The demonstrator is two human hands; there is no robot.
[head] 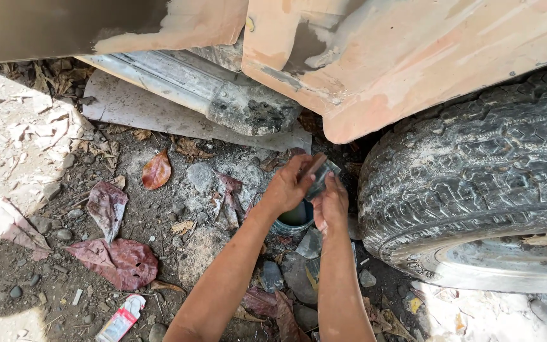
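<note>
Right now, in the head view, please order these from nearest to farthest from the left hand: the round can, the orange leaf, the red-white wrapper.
1. Round can: just under the left hand.
2. Orange leaf: to its left, on the dirt.
3. Red-white wrapper: far lower left, by the picture's bottom edge.

Worn, dusty black tyre point(476, 183) at right, sanded pinkish filler-coated car body panel point(406, 57) far above, dry reddish-brown leaves point(116, 259) near left, perhaps a crumpled red-and-white wrapper point(120, 320), grey stones point(201, 177) between.
</note>
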